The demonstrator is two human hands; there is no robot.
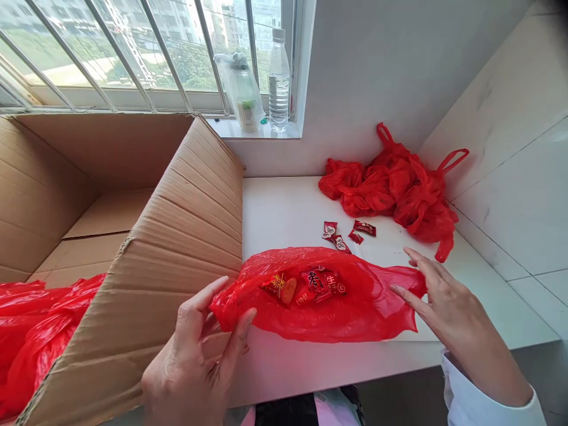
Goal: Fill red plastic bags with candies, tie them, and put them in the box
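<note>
And the red bag [328, 325] gaped at the lower centre of the frame, wrapped snacks [316, 285] showing inside! The left hand [186, 349], half-curled, gripped the bag's left end; the right hand [457, 307], thumb and fingers parted, hovered loosely around the other, above the white bench [284, 207].

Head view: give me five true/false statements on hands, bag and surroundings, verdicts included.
1. The left hand holds one end of the red bag. True.
2. The right hand is inside the cardboard box. False: it is at the bag's other end.
3. Wrapped packets show in the bag's opening. True.
4. Small loose packets lie on the white table. True.
5. The clear bottle lies on its side. False: it stands upright on the windowsill.
</note>
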